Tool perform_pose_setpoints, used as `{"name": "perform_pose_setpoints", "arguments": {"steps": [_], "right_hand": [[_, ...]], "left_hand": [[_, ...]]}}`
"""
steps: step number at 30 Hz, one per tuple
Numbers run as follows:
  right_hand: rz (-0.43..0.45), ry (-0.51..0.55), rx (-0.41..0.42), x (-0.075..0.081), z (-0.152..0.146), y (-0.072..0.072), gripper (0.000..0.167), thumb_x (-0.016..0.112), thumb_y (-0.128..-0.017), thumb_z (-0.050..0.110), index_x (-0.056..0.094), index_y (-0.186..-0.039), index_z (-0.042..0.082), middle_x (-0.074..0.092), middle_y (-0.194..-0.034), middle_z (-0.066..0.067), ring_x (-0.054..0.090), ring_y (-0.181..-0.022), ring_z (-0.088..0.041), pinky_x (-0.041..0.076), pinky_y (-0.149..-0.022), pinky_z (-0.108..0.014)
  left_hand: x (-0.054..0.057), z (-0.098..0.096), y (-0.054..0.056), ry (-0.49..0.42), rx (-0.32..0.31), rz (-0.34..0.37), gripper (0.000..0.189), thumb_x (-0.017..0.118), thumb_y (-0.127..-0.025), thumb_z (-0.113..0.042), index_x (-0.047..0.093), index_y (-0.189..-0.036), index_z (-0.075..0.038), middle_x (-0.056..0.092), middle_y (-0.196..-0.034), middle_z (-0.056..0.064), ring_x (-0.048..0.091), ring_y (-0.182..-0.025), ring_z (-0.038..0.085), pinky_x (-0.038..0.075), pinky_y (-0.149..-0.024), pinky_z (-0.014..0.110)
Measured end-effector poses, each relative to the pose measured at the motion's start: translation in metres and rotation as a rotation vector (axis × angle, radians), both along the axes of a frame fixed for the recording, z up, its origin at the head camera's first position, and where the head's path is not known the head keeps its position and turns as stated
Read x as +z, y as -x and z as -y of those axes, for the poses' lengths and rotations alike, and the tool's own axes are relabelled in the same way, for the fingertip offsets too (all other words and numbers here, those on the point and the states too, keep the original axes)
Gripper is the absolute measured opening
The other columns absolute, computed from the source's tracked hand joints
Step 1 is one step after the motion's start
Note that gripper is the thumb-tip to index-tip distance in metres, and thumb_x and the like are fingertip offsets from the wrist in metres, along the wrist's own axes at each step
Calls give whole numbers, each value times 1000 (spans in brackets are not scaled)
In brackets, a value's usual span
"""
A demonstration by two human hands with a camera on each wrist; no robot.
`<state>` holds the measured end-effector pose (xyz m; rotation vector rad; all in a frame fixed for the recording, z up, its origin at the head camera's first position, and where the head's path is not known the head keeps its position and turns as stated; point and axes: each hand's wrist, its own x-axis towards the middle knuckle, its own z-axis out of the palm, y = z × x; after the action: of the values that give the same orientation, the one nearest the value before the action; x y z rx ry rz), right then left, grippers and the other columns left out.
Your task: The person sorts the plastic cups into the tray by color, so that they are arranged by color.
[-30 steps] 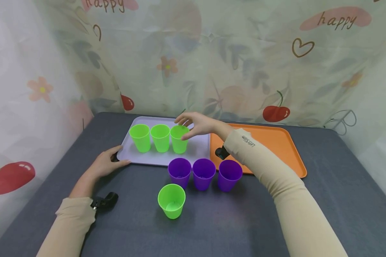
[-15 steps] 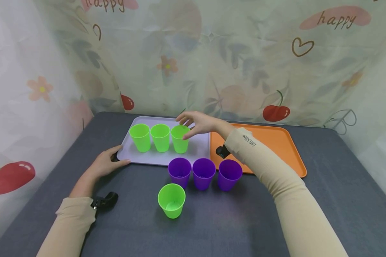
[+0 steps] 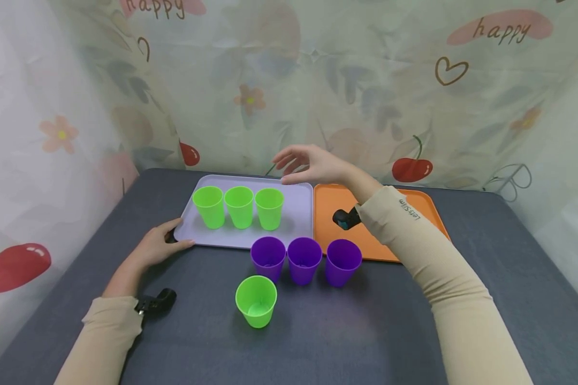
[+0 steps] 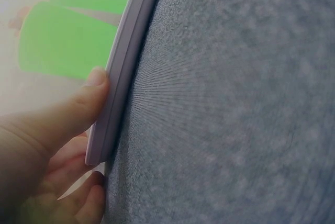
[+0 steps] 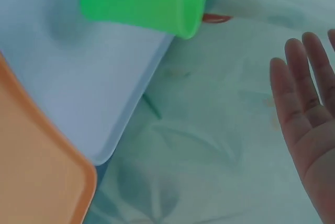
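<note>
Three bright green cups stand in a row on the lilac tray (image 3: 294, 214): a left cup (image 3: 209, 208), a middle cup (image 3: 240, 208) and a right cup (image 3: 270, 209). My left hand (image 3: 156, 247) holds the tray's near left corner; in the left wrist view its thumb (image 4: 78, 106) lies along the rim, with the other fingers round the corner. Above the tray's back right part hovers my right hand (image 3: 313, 164), holding nothing, its fingers (image 5: 298, 72) extended in the right wrist view. It is apart from the right green cup.
Three purple cups, one of them the middle cup (image 3: 304, 261), stand in a row before the trays. Nearer still is another green cup (image 3: 257, 302) on the dark cloth. An orange tray (image 3: 361, 240) adjoins the lilac one. A printed curtain (image 3: 294, 80) hangs behind the table.
My right hand has let go of the right green cup and risen up and to the right, away from it. That cup stays on the lilac tray. The left hand has not moved.
</note>
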<state>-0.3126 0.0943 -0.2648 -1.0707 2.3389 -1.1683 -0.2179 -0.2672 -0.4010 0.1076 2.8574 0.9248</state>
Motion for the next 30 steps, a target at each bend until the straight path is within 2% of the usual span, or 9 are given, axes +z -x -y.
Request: {"name": "perform_pose_setpoints", "arguments": {"steps": [5,9,15,21,27,30], "right_hand": [[-18,58,54,9,-7,-24,40,67,-85,12,55,-123,8,61,-118,-11,62,-104,-20,52,-90,-35],[-21,85,100,9,-11,-48,38,67,-85,11,57,-121,5,62,-115,-11,63,-100,-19,54,-86,-33],[-10,149,107,5,-16,-83,35,65,-84,4,58,-118,3,63,-112,-12,64,-96,-19,56,-83,-33],[-5,176,138,-8,-16,-113,36,66,-82,0,56,-117,-2,62,-112,-16,65,-97,-21,56,-84,-31],[23,207,170,-25,-13,-134,42,69,-80,1,54,-119,-3,60,-116,-23,62,-103,-35,55,-86,-29],[49,217,174,-34,-11,-142,44,71,-79,3,54,-120,-2,59,-118,-23,60,-106,-37,54,-88,-29]], "left_hand": [[1,1,-1,8,4,12,86,66,-84,-42,26,-144,6,29,-145,34,30,-132,50,30,-107,58],[0,1,0,5,3,11,86,66,-84,-43,26,-144,6,29,-145,34,30,-132,49,30,-107,58],[0,0,1,0,1,5,86,66,-84,-42,27,-144,6,30,-145,34,30,-132,49,30,-107,58],[-1,1,1,9,1,5,86,66,-84,-43,27,-143,6,30,-144,34,30,-133,49,30,-107,58],[-2,1,1,12,0,0,86,66,-84,-43,27,-143,6,30,-145,33,30,-133,49,29,-108,58],[-2,1,2,9,1,1,85,66,-84,-42,28,-143,6,30,-145,33,29,-133,49,29,-108,58]]}}
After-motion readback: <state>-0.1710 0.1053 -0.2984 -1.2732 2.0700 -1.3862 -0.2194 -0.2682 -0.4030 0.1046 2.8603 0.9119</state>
